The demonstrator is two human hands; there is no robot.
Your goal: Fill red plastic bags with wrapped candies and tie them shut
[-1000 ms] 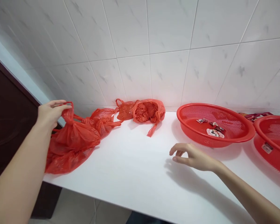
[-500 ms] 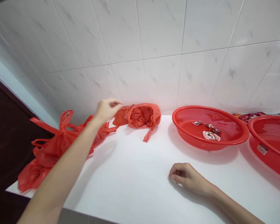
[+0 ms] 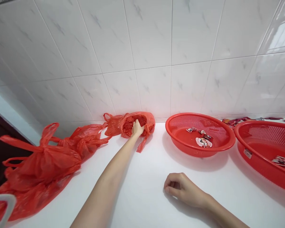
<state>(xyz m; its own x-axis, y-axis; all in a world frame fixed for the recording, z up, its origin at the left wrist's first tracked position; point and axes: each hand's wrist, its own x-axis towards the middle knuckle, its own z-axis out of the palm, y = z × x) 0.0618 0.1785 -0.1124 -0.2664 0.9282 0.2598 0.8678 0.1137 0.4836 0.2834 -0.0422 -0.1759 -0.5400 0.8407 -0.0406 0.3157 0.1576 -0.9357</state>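
- The open red bag (image 3: 150,119) lies far, mouth facing near, likely easing entry.
- The left hand (image 3: 137,128) is inside its mouth; I cannot tell whether it grips.
- The right hand (image 3: 179,188) curls loosely, seemingly empty, at the near tabletop (image 3: 140,199).

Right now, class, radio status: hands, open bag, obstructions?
Left hand inside open red bag, grip unclear. Right hand loosely curled, nothing visible in it. Nearest basket apart from bag, not blocking.

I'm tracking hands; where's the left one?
Mid-frame in the head view, the left hand is partly in the open bag, left of a red basket.
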